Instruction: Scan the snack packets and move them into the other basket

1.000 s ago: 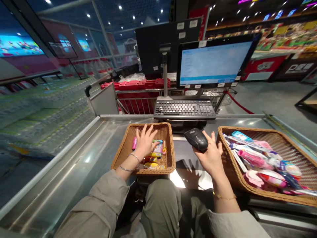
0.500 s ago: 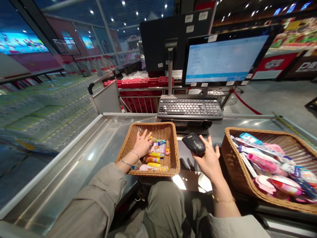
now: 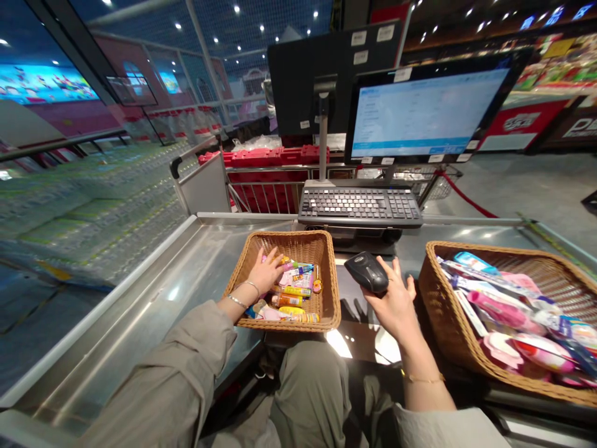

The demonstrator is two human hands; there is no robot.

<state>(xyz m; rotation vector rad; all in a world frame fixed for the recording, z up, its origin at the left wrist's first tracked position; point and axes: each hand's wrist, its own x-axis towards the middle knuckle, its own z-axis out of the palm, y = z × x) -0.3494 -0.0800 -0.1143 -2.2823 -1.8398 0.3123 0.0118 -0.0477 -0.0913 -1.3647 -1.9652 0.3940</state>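
Partly behind the left hand (image 3: 264, 275), small packets (image 3: 297, 291) in a basket (image 3: 334, 295).

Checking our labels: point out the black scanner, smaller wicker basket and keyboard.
Black scanner (image 3: 367, 272), head view: middle of its body.
Smaller wicker basket (image 3: 335, 280), head view: right side of its rim.
Keyboard (image 3: 360, 205), head view: middle of its keys.

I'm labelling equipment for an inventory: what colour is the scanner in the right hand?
Black; the scanner shows best in the head view.
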